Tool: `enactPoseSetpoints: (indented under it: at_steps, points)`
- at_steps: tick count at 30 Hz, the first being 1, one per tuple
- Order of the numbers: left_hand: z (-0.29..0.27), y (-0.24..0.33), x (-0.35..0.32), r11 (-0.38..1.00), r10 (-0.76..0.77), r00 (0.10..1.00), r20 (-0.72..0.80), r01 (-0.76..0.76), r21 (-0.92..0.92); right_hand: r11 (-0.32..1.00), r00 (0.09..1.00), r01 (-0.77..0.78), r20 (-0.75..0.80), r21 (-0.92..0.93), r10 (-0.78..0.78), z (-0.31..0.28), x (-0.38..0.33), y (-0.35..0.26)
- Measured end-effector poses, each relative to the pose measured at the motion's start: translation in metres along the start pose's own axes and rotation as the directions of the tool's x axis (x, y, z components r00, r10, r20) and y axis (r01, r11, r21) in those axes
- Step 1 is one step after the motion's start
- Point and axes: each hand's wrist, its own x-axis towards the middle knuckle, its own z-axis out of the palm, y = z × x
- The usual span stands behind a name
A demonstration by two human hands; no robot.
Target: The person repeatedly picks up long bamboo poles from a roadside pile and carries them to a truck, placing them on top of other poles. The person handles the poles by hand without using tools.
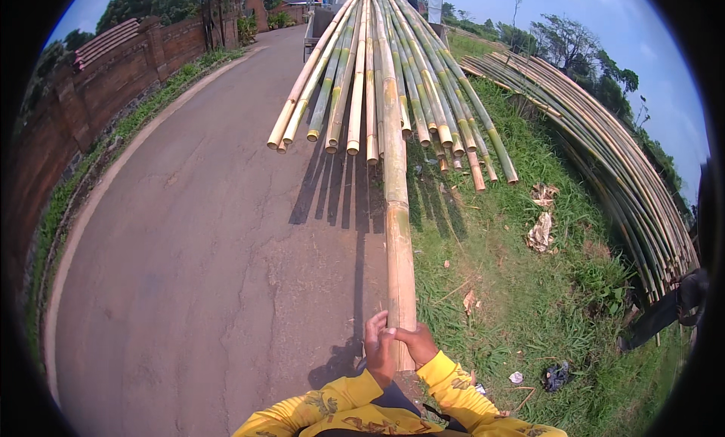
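From my end of the feed I've got one long bamboo pole (401, 263) running straight up the middle of the view, its near end right down at the wearer's hands. The right hand (418, 343) is wrapped around the pole's right side, thumb over the top. The left hand (380, 349) is against the left side, fingers partly straight and pointing up; I honestly can't tell how tight that one is. Both sleeves (453, 388) are yellow.

Further up, the pole lies over a fanned-out load of bamboo (362, 82), green and tan, ends sticking out above the road (189, 248) and grass (498, 286). I also see a second bamboo pile (627, 158) off to the right, somebody's dark-trousered leg (655, 322) near its lower end, and a brick wall (106, 97) far left.
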Motion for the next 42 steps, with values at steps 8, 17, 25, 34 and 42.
enactPoseSetpoints:
  at_steps: [8,17,25,34,42]
  points:
    - [0.058,-0.014,0.167,0.996,0.091,0.996,-0.004,-0.091,-0.009,0.993,0.995,-0.027,0.098,0.117,0.015,-0.034,0.151,-0.084]
    - [0.136,0.010,0.398,0.945,0.321,0.945,-0.057,-0.317,0.080,0.981,0.981,-0.009,0.190,0.192,-0.028,-0.053,0.383,-0.216]
    - [0.136,-0.048,0.547,0.897,0.420,0.883,-0.208,-0.370,0.242,0.998,0.995,0.003,0.097,0.058,-0.008,-0.050,0.548,-0.227]
    - [0.075,-0.145,0.630,0.930,0.202,0.970,-0.136,-0.146,0.337,0.993,0.997,-0.029,-0.072,-0.112,0.021,-0.077,0.668,-0.124]
    - [0.042,-0.206,0.690,0.912,0.160,0.973,-0.164,-0.083,0.401,0.953,0.979,-0.023,-0.200,-0.302,-0.040,-0.057,0.725,-0.101]
